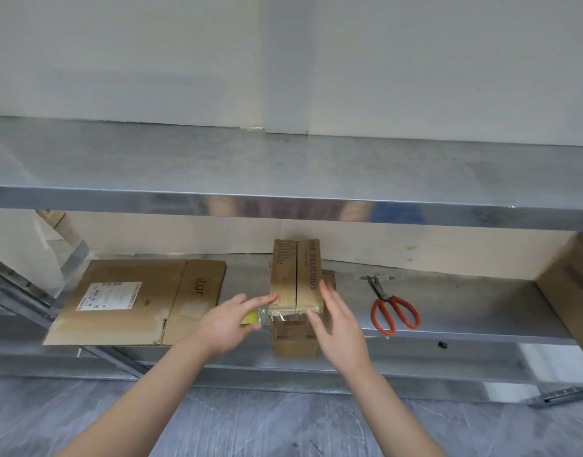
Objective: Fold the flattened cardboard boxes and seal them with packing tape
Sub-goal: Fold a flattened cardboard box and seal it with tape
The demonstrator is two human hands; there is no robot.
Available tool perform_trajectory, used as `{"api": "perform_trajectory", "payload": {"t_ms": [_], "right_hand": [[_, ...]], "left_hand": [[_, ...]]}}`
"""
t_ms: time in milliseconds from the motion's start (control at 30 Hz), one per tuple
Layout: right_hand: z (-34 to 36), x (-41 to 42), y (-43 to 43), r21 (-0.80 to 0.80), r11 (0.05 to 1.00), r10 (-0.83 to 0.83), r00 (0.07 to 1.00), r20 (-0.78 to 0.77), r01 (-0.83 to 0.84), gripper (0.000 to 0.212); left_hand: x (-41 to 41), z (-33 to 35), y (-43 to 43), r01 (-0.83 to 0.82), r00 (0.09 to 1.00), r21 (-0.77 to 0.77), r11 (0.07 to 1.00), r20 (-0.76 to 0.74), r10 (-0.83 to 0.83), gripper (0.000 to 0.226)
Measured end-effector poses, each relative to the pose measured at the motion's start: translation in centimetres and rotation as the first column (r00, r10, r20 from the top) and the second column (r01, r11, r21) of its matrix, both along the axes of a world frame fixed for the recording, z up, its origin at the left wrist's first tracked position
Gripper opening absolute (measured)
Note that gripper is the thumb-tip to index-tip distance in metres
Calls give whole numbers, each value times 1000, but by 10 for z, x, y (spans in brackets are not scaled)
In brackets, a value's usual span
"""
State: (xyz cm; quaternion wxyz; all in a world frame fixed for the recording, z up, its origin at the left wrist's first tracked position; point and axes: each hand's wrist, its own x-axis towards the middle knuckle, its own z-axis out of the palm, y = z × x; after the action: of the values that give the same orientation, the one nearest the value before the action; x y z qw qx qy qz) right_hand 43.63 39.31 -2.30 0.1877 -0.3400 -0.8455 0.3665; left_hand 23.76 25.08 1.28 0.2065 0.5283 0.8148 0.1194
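The tape (255, 316) is being gripped in the left hand (230, 319) at the box's 8 o'clock. The fingers are being curled round the roll, with the forefinger stretched out to the box's near top edge. The right hand (338, 319) is being held open, fingers straight, against the box (296, 275) at its 4 o'clock. The box is being stood on the shelf (465, 311) with its top flaps meeting along a seam that runs from 6 to 12 o'clock. A shiny strip is showing over the seam's near end and down the near face.

The step in hand is being judged as the sealing of that top seam. It is best done with the box being steadied from 4 o'clock while the tape is being drawn taut toward 12 o'clock. The strip is being kept centred on the seam, rubbed down flat and carried over the far edge. For the cut, the scissors (394, 308) are lying at 3 o'clock.

The box is closed, so what it holds cannot be told. The flat card (135, 301) at 9 o'clock is lying unfolded. The big box (574, 291), further out at 3 o'clock, is being cut off by the frame, and its inside is hidden.
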Motion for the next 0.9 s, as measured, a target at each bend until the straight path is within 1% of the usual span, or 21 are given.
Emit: {"api": "perform_trajectory", "payload": {"t_ms": [67, 100, 167, 233, 300, 333, 367, 433, 567, 667, 767, 900], "right_hand": [[-3, -6, 7, -26, 1000, 6, 999, 44, -5, 55], [-4, -8, 10, -51, 999, -7, 999, 34, 9, 53], [-5, -8, 12, -112, 993, -32, 999, -12, 30, 51], [-3, -8, 12, -159, 987, -36, 999, -32, 31, 50], [-3, -10, 14, -209, 977, -51, 998, -34, 43, 50], [-3, -10, 14, -236, 970, -65, 997, -33, 55, 50], [-3, -11, 14, -259, 964, -75, 997, -34, 63, 50], [-2, -11, 13, -292, 954, -80, 996, -38, 66, 51], [0, -13, 10, -336, 939, -86, 995, -46, 66, 52], [0, -12, 10, -361, 931, -84, 995, -55, 59, 53], [1, -13, 10, -382, 923, -74, 996, -57, 47, 53], [3, -12, 10, -363, 930, -66, 997, -28, 52, 54]], "left_hand": [[1, 1, -2, 1, 1000, 1, 1000, 18, -1, 63], [-1, 0, -4, -9, 999, 11, 1000, 54, 8, 64], [-8, -1, -13, -93, 979, 85, 992, 189, 76, 64], [-15, -1, -22, -242, 919, 167, 956, 354, 170, 59], [-18, 5, -28, -334, 855, 184, 924, 472, 216, 49], [-18, 8, -29, -333, 846, 177, 926, 489, 211, 43], [-17, 11, -29, -306, 863, 176, 936, 467, 195, 36], [-17, 12, -27, -251, 921, 185, 950, 346, 176, 27], [-21, 5, -24, -188, 975, 166, 968, 155, 163, 28], [-20, 0, -20, -154, 988, 139, 978, 48, 148, 28], [-20, -9, -19, -185, 983, 98, 978, 25, 184, 26], [-25, -16, -18, -181, 971, 96, 979, 176, 162, 24]]}}
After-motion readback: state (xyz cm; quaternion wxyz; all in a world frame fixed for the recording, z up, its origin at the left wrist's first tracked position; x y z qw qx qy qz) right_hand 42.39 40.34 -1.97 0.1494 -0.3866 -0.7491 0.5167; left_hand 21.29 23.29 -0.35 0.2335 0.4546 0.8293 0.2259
